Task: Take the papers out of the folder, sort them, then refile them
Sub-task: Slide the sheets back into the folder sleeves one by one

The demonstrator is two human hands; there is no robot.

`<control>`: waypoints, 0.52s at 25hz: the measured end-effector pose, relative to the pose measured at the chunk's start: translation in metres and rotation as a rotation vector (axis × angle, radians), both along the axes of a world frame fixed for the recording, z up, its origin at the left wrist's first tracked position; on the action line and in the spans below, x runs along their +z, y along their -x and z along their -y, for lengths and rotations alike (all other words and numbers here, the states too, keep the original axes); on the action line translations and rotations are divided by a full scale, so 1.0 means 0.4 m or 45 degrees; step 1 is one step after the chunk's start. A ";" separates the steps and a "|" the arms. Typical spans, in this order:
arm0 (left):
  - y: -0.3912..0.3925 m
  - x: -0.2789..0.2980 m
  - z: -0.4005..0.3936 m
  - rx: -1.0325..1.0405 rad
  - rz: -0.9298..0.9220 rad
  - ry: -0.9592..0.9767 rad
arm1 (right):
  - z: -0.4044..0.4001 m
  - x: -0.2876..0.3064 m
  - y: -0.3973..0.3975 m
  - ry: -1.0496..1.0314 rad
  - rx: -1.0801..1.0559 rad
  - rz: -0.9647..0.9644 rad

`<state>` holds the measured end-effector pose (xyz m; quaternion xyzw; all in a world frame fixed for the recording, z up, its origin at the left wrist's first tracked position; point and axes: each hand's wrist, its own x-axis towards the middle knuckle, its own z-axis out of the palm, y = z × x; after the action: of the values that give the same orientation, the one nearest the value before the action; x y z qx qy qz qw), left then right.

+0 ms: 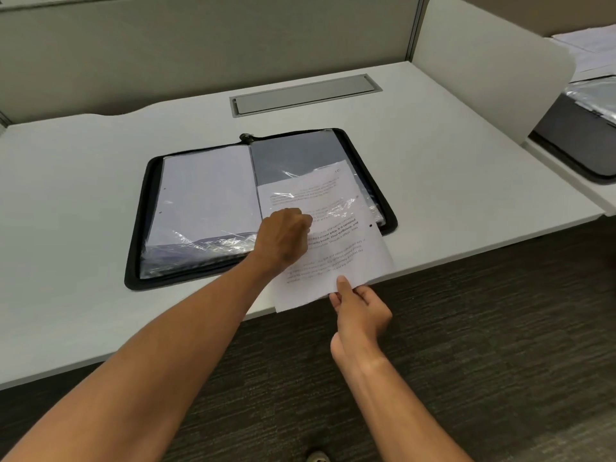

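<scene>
Lying open on the pale table (100, 181), the black zip folder (140, 228) shows two pages of clear plastic sleeves, glossy and wrinkled where they catch the light. A printed sheet of paper (336, 258) sits half inside the right-hand sleeve (300, 161) — its upper part under the crinkled plastic, its lower part sticking out past the folder's rim and over the table's front edge.

The right hand (361, 315) pinches the sheet's bottom edge, thumb on top and fingers (336, 300) curled beneath, just off the table. The left hand (285, 238) rests on the sheet near the folder's spine, knuckles up and fingers curled at the sleeve's mouth; whether they grip the plastic or only press on it cannot be told.

The paper is thin, white and flat, with lines of grey and bold print and a punched hole near its right edge. The left page holds a blank white sheet (206, 191) under plastic. The folder has rounded corners and a zip pull (246, 137) at the top of the spine. A grey metal cable flap (305, 93) lies flush in the table behind — smooth and rectangular. Dark ribbed carpet (466, 328) covers the floor below.
</scene>
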<state>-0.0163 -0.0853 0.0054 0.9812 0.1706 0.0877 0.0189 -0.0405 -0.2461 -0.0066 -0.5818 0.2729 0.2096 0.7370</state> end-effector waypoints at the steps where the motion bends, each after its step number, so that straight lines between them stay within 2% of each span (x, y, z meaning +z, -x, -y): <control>1: -0.002 0.001 -0.003 -0.009 0.004 0.002 | -0.018 0.003 -0.015 -0.010 -0.006 -0.005; 9: -0.001 0.005 -0.033 -0.035 0.061 0.077 | -0.147 0.021 -0.135 -0.055 0.046 -0.027; 13: -0.002 0.002 -0.046 -0.013 0.037 0.105 | -0.160 0.005 -0.143 0.039 0.034 -0.017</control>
<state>-0.0157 -0.0669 0.0063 0.9791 0.1686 0.0946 0.0623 0.0166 -0.1820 -0.0046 -0.5951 0.2731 0.2191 0.7234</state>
